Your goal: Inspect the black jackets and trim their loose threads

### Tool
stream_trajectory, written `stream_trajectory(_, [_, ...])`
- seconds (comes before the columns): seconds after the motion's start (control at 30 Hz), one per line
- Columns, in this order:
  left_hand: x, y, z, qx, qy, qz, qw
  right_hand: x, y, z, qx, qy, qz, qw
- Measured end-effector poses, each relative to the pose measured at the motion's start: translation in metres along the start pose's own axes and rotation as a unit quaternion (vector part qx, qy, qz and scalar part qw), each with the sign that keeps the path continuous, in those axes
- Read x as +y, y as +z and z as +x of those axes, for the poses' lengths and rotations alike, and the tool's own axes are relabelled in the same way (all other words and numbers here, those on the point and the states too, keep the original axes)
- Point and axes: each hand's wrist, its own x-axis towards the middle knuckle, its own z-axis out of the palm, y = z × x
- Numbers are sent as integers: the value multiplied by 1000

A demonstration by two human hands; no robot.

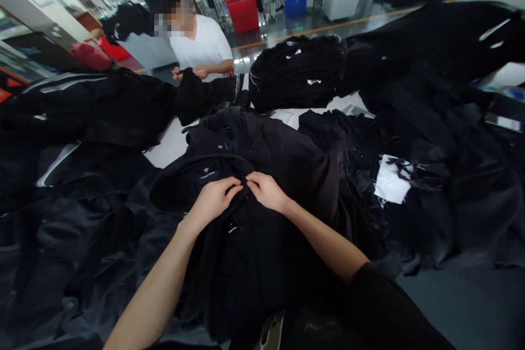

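Black cloth lies directly under both hands: a dark garment [256, 246], extending from the fingertips back toward the person's body. Left hand [214, 197]: thumb and forefinger pinched on the fabric at the right end of the collar [172, 183]. Right hand [268, 192]: likewise pinching that fabric, its fingertips just beside those of the left; whether the two sets touch, cannot tell. Neck label [207, 174], pale lettering reading TOM FORD, just beyond the left hand, inside the collar. Small tag [232, 228] on the near side of the hands, print too small to read. White patch [391, 180] well to the right of the right hand, on dark cloth. Stack of black pieces [299, 74] beyond the right hand. Black pile [94, 104] with pale stripes, beyond and left of the left hand. Co-worker in a white shirt [200, 38], past the left hand, both hands on dark cloth. Red bin [243, 15] farther off.
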Motion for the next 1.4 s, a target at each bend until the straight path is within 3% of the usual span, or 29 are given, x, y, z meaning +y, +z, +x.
stream_trajectory(0.23, [6,1,1,-64,-22,61,996,0,6,-7,3,-29,-52,998])
stream_trajectory(0.47, [-3,21,-5,15,1,89,996,4,8,-7,-3,9,-53,999])
stream_trajectory(0.8, [-14,41,-12,79,26,91,992,-1,9,-9,-11,55,-46,997])
stream_trajectory(1.03, [-14,42,-8,65,7,42,997,3,13,-12,-11,56,-87,995])
stream_trajectory(1.23, [-8,38,1,14,-27,-76,997,8,14,-14,-20,38,-120,992])
stream_trajectory(1.4, [-12,35,2,26,-20,-19,999,3,10,-15,-34,19,-125,991])
